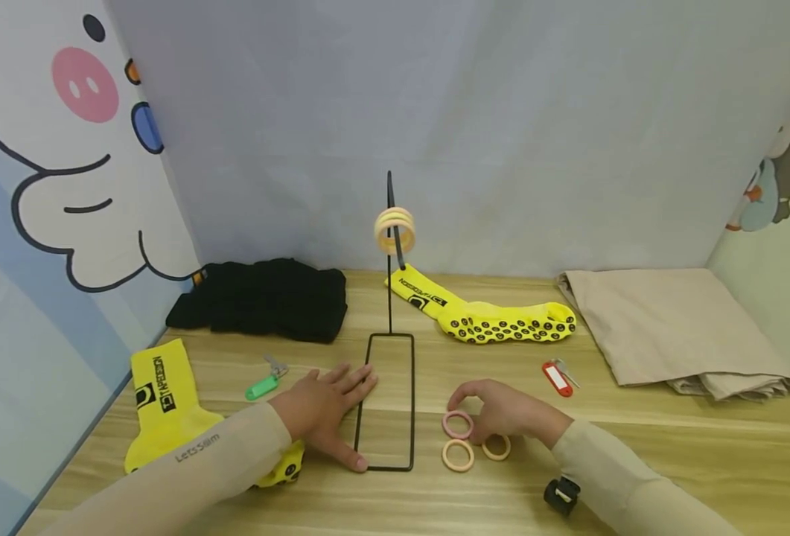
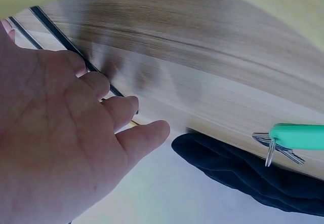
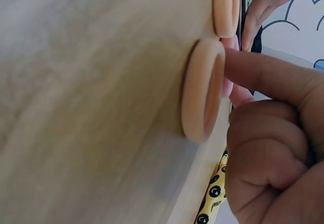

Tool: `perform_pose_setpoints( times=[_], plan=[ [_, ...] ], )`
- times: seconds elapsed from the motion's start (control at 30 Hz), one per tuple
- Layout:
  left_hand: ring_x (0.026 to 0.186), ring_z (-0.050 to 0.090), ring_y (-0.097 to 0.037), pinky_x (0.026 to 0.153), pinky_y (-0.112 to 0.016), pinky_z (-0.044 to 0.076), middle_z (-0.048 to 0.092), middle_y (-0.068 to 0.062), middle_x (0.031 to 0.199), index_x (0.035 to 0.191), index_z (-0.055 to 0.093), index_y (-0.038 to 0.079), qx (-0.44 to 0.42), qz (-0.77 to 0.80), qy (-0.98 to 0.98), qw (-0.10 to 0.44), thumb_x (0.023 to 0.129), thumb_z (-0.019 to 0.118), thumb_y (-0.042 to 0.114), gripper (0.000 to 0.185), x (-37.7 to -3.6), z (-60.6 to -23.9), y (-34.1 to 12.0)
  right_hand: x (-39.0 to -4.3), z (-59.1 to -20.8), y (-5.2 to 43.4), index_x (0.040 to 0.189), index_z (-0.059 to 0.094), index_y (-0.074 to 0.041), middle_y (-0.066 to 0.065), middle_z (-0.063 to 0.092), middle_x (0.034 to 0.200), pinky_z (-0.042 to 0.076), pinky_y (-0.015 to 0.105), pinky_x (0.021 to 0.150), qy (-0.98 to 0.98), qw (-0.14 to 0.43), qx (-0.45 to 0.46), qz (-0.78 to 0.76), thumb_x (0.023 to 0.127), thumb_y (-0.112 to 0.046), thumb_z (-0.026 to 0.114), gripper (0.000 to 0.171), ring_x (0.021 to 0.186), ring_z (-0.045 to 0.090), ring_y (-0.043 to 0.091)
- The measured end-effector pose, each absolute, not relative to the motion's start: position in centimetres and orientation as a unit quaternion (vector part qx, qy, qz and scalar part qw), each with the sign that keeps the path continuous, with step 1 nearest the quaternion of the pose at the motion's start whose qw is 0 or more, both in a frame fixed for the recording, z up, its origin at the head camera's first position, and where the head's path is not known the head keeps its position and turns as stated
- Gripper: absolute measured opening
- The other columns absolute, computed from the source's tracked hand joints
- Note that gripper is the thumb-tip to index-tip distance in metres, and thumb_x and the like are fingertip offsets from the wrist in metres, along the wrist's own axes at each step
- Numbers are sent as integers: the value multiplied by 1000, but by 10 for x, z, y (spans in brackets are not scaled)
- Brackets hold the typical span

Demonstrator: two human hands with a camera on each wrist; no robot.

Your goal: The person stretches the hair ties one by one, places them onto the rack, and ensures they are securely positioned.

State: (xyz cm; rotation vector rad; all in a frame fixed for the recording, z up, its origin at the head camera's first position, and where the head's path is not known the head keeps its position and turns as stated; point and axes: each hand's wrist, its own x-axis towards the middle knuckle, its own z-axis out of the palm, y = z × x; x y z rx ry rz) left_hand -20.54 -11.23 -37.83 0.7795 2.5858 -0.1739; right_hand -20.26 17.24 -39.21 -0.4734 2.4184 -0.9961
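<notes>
Right hand [image 1: 502,409] has its thumb and index finger pinched on the pink ring [image 1: 459,437], just right of the stand [image 1: 390,298]. From my end I've also got two orange rings [image 1: 458,469] close by it, same side of the stand. Its hook [image 1: 400,253] is loaded with a little stack of rings [image 1: 395,216], threaded on side by side. My left hand [image 1: 327,409] has its fingers spread apart, resting over the stand's left bar. Green-tag keys [image 1: 261,387] are left of the stand, red-tag keys [image 1: 558,378] well off to its right.
</notes>
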Motion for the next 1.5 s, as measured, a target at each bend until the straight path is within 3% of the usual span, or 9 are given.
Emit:
perform_pose_setpoints(
  times=[0.1, 0.27, 0.53, 0.93, 1.2, 1.5],
  plan=[
    [145, 6, -25, 110, -55, 20, 2, 6, 158, 151, 8, 25, 282, -63, 933, 215, 59, 54, 85, 119, -205, -378, -112, -202, -392, 172, 95, 63, -10, 7, 59, 87, 41, 27, 53, 885, 236, -171, -364, 59, 10, 69, 42, 54, 43, 13],
    [145, 6, -25, 110, -56, 19, 2, 6, 158, 151, 8, 25, 282, -64, 934, 211, 59, 54, 85, 119, -205, -378, -112, -201, -388, 171, 90, 63, -10, 7, 56, 80, 40, 26, 51, 891, 231, -172, -352, 63, 6, 73, 33, 52, 43, 12],
    [145, 5, -25, 111, -54, 20, 2, 7, 158, 151, 8, 26, 277, -67, 933, 219, 59, 55, 84, 119, -205, -378, -111, -200, -376, 173, 95, 62, -9, -6, 35, 47, 29, 19, 42, 893, 217, -182, -350, 73, -1, 69, 25, 41, 32, 6],
    [145, 5, -24, 111, -54, 20, 2, 7, 157, 151, 7, 26, 277, -71, 934, 215, 58, 54, 85, 120, -205, -380, -111, -184, -334, 164, 104, 59, -6, -9, 25, 46, 22, 15, 40, 875, 171, -231, -389, 78, -7, 69, 28, 40, 21, 3],
    [145, 6, -25, 110, -55, 20, 3, 7, 158, 151, 9, 25, 279, -70, 934, 212, 58, 54, 85, 119, -203, -379, -109, -163, -294, 157, 104, 58, -7, -9, 26, 46, 23, 16, 40, 868, 141, -245, -409, 79, -9, 69, 27, 39, 24, 2],
    [144, 8, -26, 110, -55, 21, 4, 5, 158, 151, 10, 24, 281, -65, 935, 205, 59, 56, 83, 118, -203, -378, -110, -146, -250, 153, 101, 59, -3, -7, 25, 43, 23, 19, 37, 834, 33, -322, -447, 78, -4, 71, 26, 38, 23, -2]
  ],
)
